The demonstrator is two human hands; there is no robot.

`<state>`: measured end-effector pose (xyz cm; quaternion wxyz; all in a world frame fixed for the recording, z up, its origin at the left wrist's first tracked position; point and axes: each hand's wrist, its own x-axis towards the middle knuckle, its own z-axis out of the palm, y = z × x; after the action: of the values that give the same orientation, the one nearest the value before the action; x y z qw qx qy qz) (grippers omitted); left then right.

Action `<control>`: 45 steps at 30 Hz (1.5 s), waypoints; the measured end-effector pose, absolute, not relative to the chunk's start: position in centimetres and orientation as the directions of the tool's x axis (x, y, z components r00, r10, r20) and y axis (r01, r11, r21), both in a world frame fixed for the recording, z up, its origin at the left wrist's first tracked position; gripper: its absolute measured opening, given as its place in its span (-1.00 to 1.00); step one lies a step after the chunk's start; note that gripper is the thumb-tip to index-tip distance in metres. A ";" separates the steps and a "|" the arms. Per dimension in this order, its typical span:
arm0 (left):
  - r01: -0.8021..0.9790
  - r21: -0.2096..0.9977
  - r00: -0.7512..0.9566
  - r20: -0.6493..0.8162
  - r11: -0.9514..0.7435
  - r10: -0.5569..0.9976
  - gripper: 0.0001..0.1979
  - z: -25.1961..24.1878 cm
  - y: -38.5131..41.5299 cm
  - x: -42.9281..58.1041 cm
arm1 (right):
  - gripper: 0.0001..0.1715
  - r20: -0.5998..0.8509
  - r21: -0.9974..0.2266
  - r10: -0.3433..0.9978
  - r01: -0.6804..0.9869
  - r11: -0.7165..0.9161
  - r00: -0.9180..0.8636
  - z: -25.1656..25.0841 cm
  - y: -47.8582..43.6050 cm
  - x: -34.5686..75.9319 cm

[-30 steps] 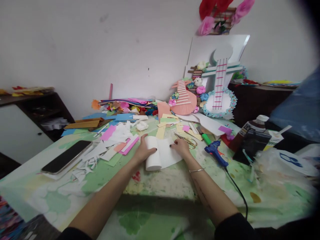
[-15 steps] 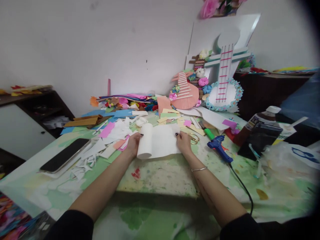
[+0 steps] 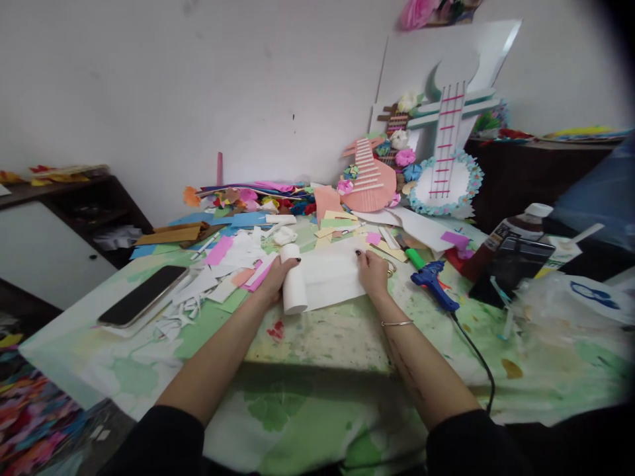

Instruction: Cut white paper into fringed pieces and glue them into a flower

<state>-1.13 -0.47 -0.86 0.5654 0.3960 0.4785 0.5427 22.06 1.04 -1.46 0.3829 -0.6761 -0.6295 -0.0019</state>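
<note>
A white paper roll [image 3: 294, 287] stands slightly tilted above the near part of the table, with my left hand [image 3: 278, 277] gripping its left side, thumb across the front. From it a sheet of white paper [image 3: 330, 274] stretches out to the right. My right hand [image 3: 373, 272] pinches the sheet's right edge, fingers curled. Just beyond the right hand lie gold-handled scissors [image 3: 391, 268], partly hidden by it. White and pink paper scraps [image 3: 218, 251] lie left of the roll.
A blue glue gun [image 3: 436, 284] with a black cord lies to the right, near a green-handled tool [image 3: 415, 258]. A phone [image 3: 143, 296] rests at the left. Paper instruments [image 3: 370, 182] lean at the back. A brown bottle [image 3: 518, 228] and plastic bag [image 3: 560, 311] stand far right.
The free end of the paper has been drawn a little further right by my right hand. My left thumb has shifted over the roll's front. The view has turned slightly.
</note>
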 end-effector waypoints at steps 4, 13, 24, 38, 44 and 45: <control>-0.106 0.992 -0.136 -0.087 0.073 0.987 -0.53 -1.0 -0.1 -1.4 | -0.62 0.473 -0.441 0.862 0.896 0.054 0.181 -1.4 0.9 21.7; 0.155 0.983 -0.239 -0.062 0.101 0.969 -0.51 -1.9 0.8 -1.4 | -0.60 0.422 -0.332 0.881 0.941 -0.070 0.215 -1.8 0.6 20.8; 0.353 0.923 -0.358 -0.019 0.154 0.933 -0.42 -2.2 0.8 -1.4 | -0.53 0.377 -0.332 0.905 0.941 -0.067 0.198 -3.1 0.9 20.1; 0.609 0.781 -0.158 -0.050 0.138 0.986 -0.24 0.3 2.3 -1.9 | -0.77 0.202 -0.770 0.979 0.612 0.181 -0.036 -2.8 1.6 22.8; 0.703 0.710 -0.063 0.010 0.037 0.998 -0.28 2.3 5.5 -2.5 | -0.79 0.006 -0.952 0.975 0.296 0.073 -0.222 -2.4 0.4 21.8; 0.708 0.706 -0.054 0.016 0.027 0.998 -0.31 2.4 5.7 -2.5 | -0.76 -0.025 -0.966 0.972 0.257 0.037 -0.236 -2.2 0.0 21.5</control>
<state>-2.54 5.73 2.38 0.2574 0.6378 0.6687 0.2826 21.50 0.04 -2.21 0.3685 -0.4964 -0.6187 0.4848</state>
